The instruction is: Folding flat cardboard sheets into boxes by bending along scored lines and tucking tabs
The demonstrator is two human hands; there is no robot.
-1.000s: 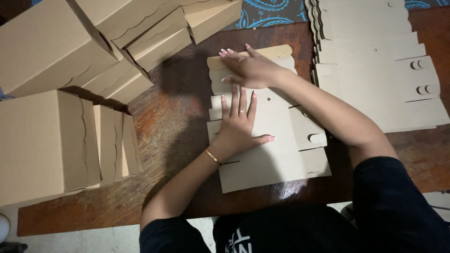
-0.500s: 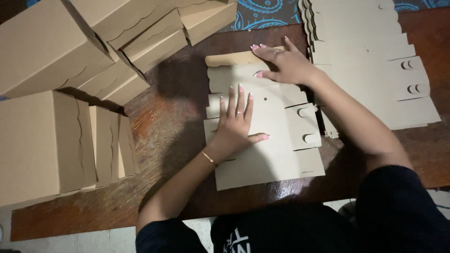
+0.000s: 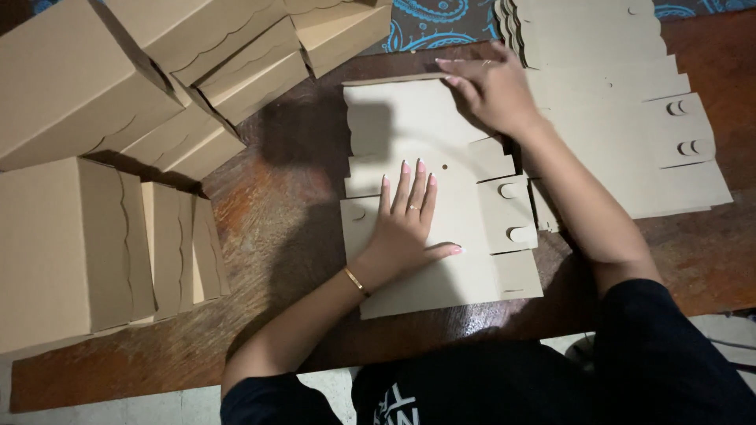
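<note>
Here the left hand (image 3: 405, 216) lies flat on the middle of the flat cardboard blank (image 3: 429, 197), fingers spread a little and straight, thumb out to the side, gripping nothing; it reads as a weight, pinning the sheet to the wooden table (image 3: 283, 236) so it cannot slide; a thin gold bracelet (image 3: 356, 280) sits at that wrist. The right hand (image 3: 492, 90) reaches over to the blank's far right corner, fingers stretched out and close together, pressing down or along the top panel; whether the fingertips curl under the edge I cannot tell; one hand anchors, the other works the far edge, which looks like the sense of this split. The blank itself lies straight in front of the person, scalloped edge to the left, tabbed flaps to the right. Just beside it on the right waits a stack of flat blanks (image 3: 622, 102), within easy reach of the working hand; off to the left, well apart, stand the folded boxes (image 3: 87, 157), piled and leaning together, kept away from the work area; a blue patterned cloth (image 3: 441, 24) shows at the table's far edge.
</note>
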